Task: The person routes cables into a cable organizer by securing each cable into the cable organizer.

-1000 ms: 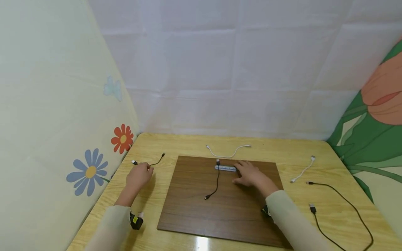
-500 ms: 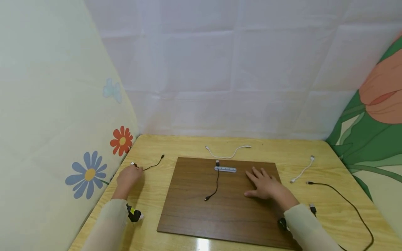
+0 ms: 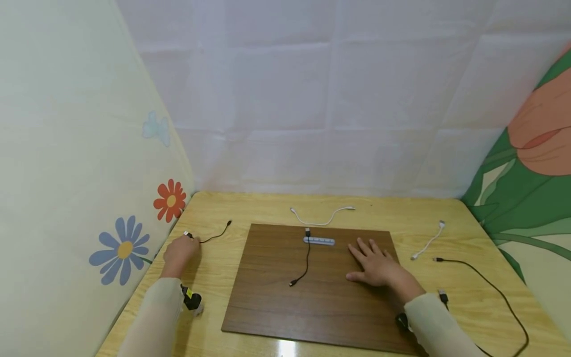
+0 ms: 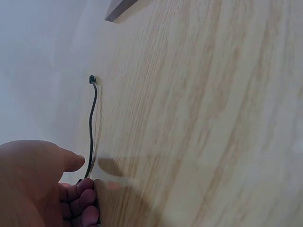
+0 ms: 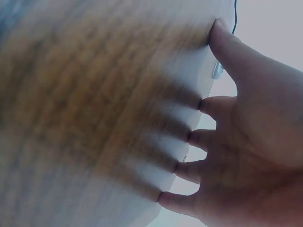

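At the left of the table, my left hand [image 3: 180, 252] holds a short black USB cable [image 3: 215, 236] near its silver plug. In the left wrist view, the cable [image 4: 91, 127] runs between the thumb and the curled fingers; the exact contact is hidden. My right hand [image 3: 376, 265] rests spread on the right part of a dark wooden board [image 3: 267, 297], its fingertips touching the surface. A light-blue slotted strip [image 3: 322, 241] lies on the board, left of this hand. Beside it, a second short black USB cable [image 3: 308, 260] crosses the board, plug end up by the strip.
Behind the board lies a curved white cable [image 3: 318, 224]. On the right, a short white cable [image 3: 429, 244] and a long black USB cable [image 3: 495, 292] lie on the table [image 3: 401, 206]. White cloth [image 3: 285, 99] hangs behind the table, with patterned cloths at both sides.
My left hand has slid left along the cable toward its plug, and the cable has shifted slightly. The right hand has drawn back from the strip to the right and spread its fingers.
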Demonstrator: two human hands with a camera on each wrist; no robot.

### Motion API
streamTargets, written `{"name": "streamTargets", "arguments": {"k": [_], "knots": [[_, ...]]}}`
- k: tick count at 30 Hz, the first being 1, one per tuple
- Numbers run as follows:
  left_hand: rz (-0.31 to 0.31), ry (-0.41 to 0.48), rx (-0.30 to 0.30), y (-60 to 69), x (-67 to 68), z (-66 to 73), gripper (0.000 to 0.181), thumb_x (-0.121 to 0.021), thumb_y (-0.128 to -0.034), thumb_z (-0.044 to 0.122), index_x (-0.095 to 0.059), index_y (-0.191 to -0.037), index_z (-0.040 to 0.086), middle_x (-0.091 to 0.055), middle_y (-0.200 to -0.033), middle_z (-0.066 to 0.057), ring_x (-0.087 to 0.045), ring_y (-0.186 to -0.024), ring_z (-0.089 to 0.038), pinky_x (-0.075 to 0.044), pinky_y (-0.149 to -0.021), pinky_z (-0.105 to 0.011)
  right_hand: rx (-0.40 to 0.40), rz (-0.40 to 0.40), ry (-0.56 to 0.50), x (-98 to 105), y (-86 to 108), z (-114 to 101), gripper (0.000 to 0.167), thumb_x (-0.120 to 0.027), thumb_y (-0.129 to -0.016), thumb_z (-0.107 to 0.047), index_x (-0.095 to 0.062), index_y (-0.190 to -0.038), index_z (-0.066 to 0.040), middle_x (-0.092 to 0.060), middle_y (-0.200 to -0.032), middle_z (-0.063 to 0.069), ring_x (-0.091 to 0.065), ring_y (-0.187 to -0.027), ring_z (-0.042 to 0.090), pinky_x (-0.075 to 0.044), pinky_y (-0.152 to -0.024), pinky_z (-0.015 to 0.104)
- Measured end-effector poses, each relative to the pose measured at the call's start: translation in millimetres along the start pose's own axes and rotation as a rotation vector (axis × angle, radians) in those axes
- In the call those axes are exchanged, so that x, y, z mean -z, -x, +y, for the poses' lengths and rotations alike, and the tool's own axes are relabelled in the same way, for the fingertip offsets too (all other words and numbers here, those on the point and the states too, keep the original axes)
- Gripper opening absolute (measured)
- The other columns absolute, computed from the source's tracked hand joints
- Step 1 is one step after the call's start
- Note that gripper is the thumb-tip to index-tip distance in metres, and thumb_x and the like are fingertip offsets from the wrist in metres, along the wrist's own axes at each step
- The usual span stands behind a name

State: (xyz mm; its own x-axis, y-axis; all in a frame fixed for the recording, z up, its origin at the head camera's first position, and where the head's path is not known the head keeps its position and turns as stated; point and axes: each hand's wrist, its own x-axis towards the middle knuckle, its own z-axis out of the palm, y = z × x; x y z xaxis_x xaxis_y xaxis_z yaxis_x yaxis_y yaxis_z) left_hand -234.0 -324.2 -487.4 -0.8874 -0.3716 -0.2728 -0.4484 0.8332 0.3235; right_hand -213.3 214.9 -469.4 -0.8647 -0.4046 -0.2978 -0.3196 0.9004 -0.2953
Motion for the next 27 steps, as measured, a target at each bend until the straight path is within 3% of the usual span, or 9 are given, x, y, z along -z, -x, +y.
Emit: {"name": "streamTargets", "arguments": {"k": [5,13,19,22,27], "knots": [[-0.009,0.017,0.010,-1.8,1.6,1.2,0.057,-0.034,-0.1059,0.041,-0.067,-0.090,-0.003,-0.063,-0.092,-0.024,-0.059,-0.074,-0.032,-0.045,-0.060,-0.040,0.001,0.010,-0.009,-0.9,0.0,1.4,0.089,-0.061,-0.094,-0.058,-0.031,-0.158,-0.005,-0.015,-0.164,0.030,-0.009,-0.147,0.058,-0.016,-0.108,0.079],[-0.003,0.007,0.003,-5.3,2.5,5.5,0.052,-0.038,-0.1044,0.037,-0.065,-0.104,-0.007,-0.062,-0.094,-0.024,-0.056,-0.076,-0.032,-0.046,-0.062,-0.042,0.009,0.031,-0.004,-2.5,0.6,3.2,0.089,-0.061,-0.094,-0.059,-0.032,-0.158,-0.004,-0.017,-0.163,0.031,-0.010,-0.146,0.059,-0.016,-0.107,0.080],[-0.021,0.031,-0.005,-4.2,4.3,4.9,0.037,-0.037,-0.1019,0.028,-0.053,-0.082,0.002,-0.050,-0.076,-0.014,-0.049,-0.068,-0.027,-0.040,-0.060,-0.037,0.006,0.032,-0.008,-4.3,0.1,4.4,0.090,-0.061,-0.093,-0.060,-0.032,-0.158,-0.005,-0.016,-0.164,0.030,-0.009,-0.147,0.059,-0.016,-0.107,0.080],[-0.020,0.028,-0.018,-2.1,6.9,5.9,0.035,-0.038,-0.1010,0.024,-0.050,-0.075,0.004,-0.049,-0.074,-0.013,-0.049,-0.067,-0.027,-0.039,-0.059,-0.037,0.001,0.028,-0.012,-4.4,-0.2,4.2,0.090,-0.061,-0.093,-0.060,-0.031,-0.158,-0.005,-0.016,-0.164,0.030,-0.009,-0.147,0.058,-0.015,-0.108,0.080],[-0.010,0.003,-0.035,-2.7,9.0,6.8,0.030,-0.042,-0.0990,0.015,-0.063,-0.090,-0.004,-0.058,-0.083,-0.018,-0.049,-0.070,-0.027,-0.041,-0.060,-0.038,0.006,0.030,-0.015,-4.3,-0.2,3.0,0.090,-0.061,-0.093,-0.060,-0.032,-0.158,-0.005,-0.016,-0.164,0.030,-0.009,-0.147,0.059,-0.015,-0.107,0.080]]}}
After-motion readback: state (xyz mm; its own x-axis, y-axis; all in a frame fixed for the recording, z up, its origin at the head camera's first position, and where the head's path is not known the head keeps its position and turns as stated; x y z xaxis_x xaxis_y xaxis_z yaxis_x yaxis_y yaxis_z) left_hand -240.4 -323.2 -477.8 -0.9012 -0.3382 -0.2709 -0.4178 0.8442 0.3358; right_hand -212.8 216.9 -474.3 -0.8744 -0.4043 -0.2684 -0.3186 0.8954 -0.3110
